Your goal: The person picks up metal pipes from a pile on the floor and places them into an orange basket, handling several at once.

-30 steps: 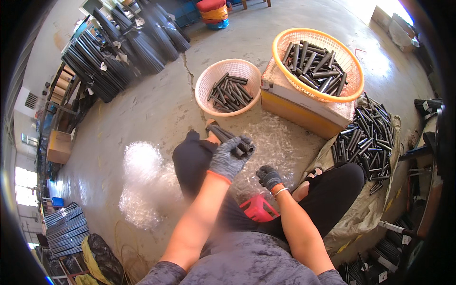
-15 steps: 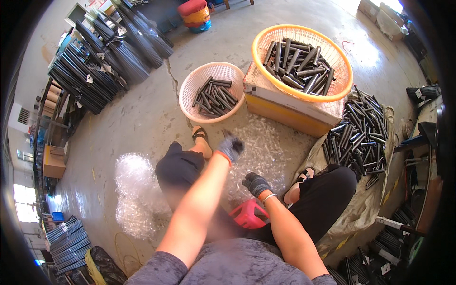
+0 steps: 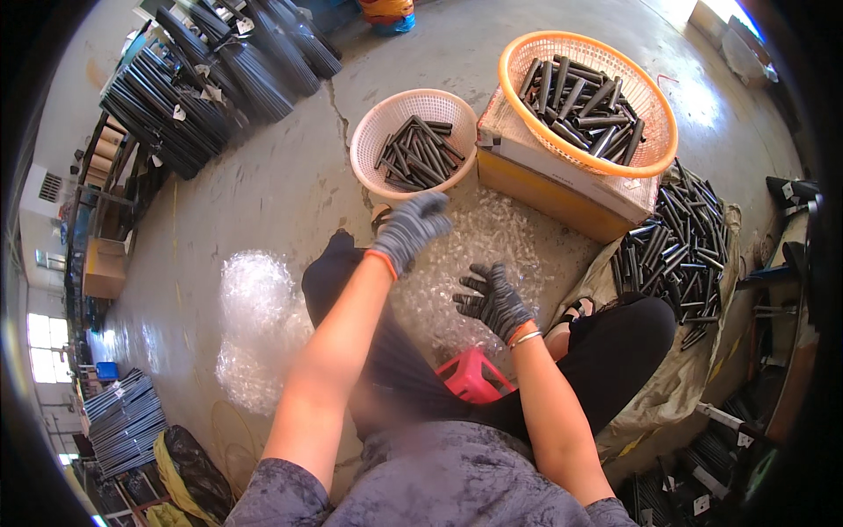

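The grey concrete floor (image 3: 285, 176) before me carries a pale pink mesh basket (image 3: 362, 149) at twelve o'clock, a cardboard box (image 3: 553, 189) at one and a creased tan sheet (image 3: 659, 378) at two. Clear plastic scraps (image 3: 505, 233) litter it towards one; a crumpled clear plastic bundle (image 3: 253, 338) lies at ten.

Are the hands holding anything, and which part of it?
Nothing that I can see: the left hand and the right hand both look empty.

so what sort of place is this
Probably a workshop or small factory: two baskets of short dark tubes, a heap of more on a sheet, and bundles of long dark rods.
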`<action>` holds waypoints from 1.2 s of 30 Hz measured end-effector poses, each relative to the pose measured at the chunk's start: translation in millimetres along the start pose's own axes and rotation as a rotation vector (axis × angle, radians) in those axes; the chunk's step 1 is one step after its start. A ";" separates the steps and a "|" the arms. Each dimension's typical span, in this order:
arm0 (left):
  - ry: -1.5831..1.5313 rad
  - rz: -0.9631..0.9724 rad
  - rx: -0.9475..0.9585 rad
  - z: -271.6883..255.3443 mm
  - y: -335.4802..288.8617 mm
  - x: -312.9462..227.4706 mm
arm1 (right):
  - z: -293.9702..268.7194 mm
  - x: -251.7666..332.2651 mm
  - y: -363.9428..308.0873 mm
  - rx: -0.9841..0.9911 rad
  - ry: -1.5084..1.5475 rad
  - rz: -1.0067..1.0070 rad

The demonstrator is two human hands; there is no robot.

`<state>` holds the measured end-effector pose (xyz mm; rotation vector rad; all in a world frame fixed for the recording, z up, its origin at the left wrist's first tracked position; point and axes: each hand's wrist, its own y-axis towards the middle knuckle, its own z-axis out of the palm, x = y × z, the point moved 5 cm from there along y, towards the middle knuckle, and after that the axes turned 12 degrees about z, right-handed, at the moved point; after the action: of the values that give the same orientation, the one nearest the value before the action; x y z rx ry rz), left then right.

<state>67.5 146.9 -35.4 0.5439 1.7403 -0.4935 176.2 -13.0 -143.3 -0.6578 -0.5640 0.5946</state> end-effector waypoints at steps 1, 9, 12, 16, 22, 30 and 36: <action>0.180 0.108 0.149 15.2 -7.0 -9.4 | 8.8 10.0 -9.4 0.090 0.010 -0.023; -0.341 -0.112 0.411 96.3 -24.2 11.9 | 27.0 57.2 -68.8 0.168 -0.274 -0.194; -0.127 -0.124 0.397 81.9 -17.8 41.3 | 31.8 71.1 -94.2 0.052 -0.433 -0.256; 0.625 0.061 0.418 60.6 -19.7 10.2 | 0.3 111.1 -124.9 -0.911 -1.556 -0.595; 0.682 0.306 0.089 -6.9 -32.3 -56.7 | 65.8 76.2 -135.9 -0.730 -1.684 -0.923; 0.447 0.300 -0.007 -41.2 -36.9 -109.5 | 162.6 -120.2 -87.3 1.011 -1.079 -0.012; 0.416 0.342 -0.012 -41.1 -47.8 -110.6 | 13.5 59.4 -27.1 -0.298 -0.717 -0.645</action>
<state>29.7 121.8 83.5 0.9672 1.9842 -0.1304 217.5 14.2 -98.5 -0.4829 -1.4885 0.1119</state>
